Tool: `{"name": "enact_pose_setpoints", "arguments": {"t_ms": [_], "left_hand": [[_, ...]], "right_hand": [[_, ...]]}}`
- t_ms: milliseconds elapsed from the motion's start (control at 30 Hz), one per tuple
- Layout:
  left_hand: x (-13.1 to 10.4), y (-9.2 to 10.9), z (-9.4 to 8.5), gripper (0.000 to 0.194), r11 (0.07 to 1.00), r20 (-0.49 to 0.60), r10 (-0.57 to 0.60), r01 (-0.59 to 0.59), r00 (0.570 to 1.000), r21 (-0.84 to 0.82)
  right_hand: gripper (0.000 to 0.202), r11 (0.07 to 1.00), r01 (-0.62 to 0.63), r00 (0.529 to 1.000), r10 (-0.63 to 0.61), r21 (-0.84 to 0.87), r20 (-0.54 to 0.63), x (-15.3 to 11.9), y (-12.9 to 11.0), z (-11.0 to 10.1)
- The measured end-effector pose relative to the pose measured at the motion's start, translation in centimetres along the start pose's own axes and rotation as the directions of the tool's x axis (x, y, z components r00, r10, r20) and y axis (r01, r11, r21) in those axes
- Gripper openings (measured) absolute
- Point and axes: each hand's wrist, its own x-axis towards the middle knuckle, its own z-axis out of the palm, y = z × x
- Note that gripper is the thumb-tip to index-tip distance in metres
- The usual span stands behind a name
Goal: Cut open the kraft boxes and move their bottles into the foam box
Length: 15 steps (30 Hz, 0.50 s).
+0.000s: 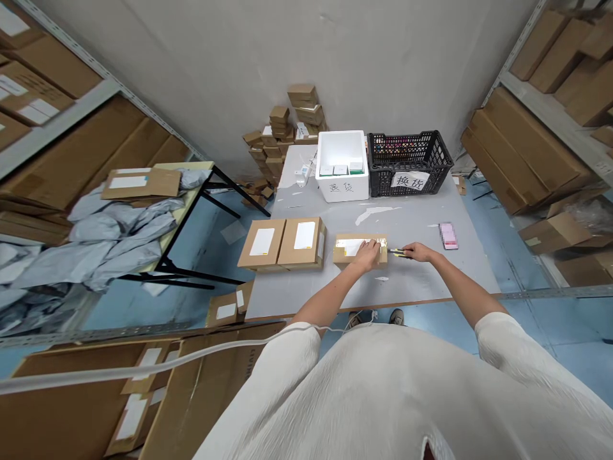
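Observation:
A small taped cardboard box [343,257] with a white label lies near the front of the grey table [297,297]. My left hand [366,255] is on top of the box, its bent fingers gripping it by the label and tape. Just right of the box, my right hand [417,252] is closed around a black and yellow box cutter [400,253]. The cutter's tip points left at the box's right end; whether it touches the cardboard I cannot tell.
Two labelled boxes [301,246] sit side by side at left. Behind are a white foam bin [342,190] holding small boxes and a black crate [409,167]. A phone [449,236] lies at right. A pale cable [201,355] crosses the lower left. Loaded shelves flank both sides.

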Motion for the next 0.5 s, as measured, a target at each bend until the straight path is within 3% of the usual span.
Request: {"name": "enact_pose_setpoints", "arguments": {"t_ms": [200,300,500], "left_hand": [[0.0,-0.2,-0.6,0.074,0.999,-0.005,0.003,-0.003,1.0,-0.051],[0.3,-0.4,-0.9,0.07,0.994,-0.081,-0.058,0.05,0.995,-0.099],[1.6,-1.2,-1.5,0.054,0.981,-0.195,-0.175,0.155,0.965,-0.115]], "right_hand": [[0.031,0.949,-0.148,0.987,0.159,0.28,-0.015,-1.3,1.8,0.6],[0.032,0.911,-0.154,0.98,0.19,0.382,-0.057,-1.9,2.5,0.8],[0.037,0.954,-0.026,0.979,0.084,0.3,-0.184,-2.6,2.2,1.5]]}}
